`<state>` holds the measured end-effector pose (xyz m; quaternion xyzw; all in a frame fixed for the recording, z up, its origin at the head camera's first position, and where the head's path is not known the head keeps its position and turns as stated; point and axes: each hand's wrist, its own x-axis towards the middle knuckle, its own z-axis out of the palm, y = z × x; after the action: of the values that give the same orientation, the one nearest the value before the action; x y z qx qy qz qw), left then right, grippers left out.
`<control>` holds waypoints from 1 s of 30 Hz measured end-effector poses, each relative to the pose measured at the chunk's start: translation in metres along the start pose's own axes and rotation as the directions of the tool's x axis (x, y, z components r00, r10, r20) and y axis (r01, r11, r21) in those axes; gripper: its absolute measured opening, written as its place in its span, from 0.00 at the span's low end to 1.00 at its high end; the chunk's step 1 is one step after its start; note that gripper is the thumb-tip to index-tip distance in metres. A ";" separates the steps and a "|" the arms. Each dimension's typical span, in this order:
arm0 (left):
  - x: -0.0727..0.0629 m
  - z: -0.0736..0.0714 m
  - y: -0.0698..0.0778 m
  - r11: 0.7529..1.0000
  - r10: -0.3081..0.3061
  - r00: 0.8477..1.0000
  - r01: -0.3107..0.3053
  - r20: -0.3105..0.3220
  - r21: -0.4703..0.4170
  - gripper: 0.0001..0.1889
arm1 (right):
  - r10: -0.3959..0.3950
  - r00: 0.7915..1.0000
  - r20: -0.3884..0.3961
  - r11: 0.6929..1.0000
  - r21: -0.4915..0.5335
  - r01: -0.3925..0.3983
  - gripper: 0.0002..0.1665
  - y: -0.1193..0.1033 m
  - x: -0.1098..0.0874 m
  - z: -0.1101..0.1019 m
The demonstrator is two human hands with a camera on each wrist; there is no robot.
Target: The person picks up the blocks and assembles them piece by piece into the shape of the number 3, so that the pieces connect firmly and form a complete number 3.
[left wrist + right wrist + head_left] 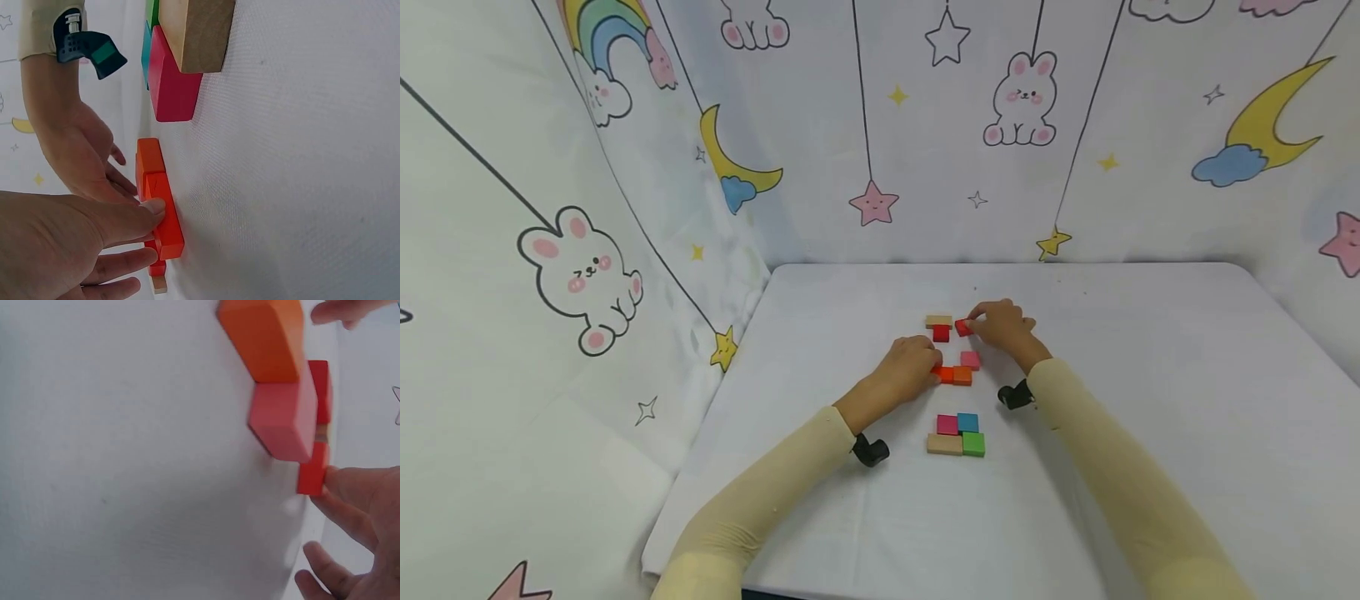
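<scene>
My left hand (910,367) pinches an orange-red block (165,231) between thumb and fingers, low at the white tabletop. An orange block (962,376) touches that block's right end, and a pink block (971,360) stands just behind it. Farther back, my right hand (1003,323) has thumb and forefinger on a small red block (311,472), pinching its side; its other fingers are spread apart in the right wrist view. Left of this, a second red block (941,333) sits in front of a plain wooden block (938,321).
Nearer the front of the white-covered table (820,517) lies a group: a magenta block (947,425), a blue block (967,422), a wooden block (944,444) and a green block (973,444). Printed cloth walls (820,125) border the back and left.
</scene>
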<state>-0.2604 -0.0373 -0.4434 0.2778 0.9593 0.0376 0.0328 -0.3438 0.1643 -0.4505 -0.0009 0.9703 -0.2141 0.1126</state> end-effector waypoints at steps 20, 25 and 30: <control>-0.001 0.002 0.001 1.000 -0.005 1.000 0.005 -0.008 0.014 0.16 | -0.007 1.000 0.017 0.998 -0.057 0.008 0.25 0.007 -0.012 0.001; -0.002 0.002 0.001 1.000 -0.006 1.000 0.007 -0.014 0.013 0.16 | 0.024 1.000 0.010 0.998 -0.055 -0.023 0.26 0.008 -0.016 0.000; -0.002 0.002 0.001 1.000 -0.004 1.000 0.004 -0.012 0.010 0.16 | -0.025 0.999 0.034 0.999 -0.038 0.026 0.24 0.009 -0.023 -0.002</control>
<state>-0.2581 -0.0369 -0.4452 0.2758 0.9603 0.0345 0.0259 -0.3216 0.1746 -0.4471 -0.0191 0.9721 -0.1967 0.1261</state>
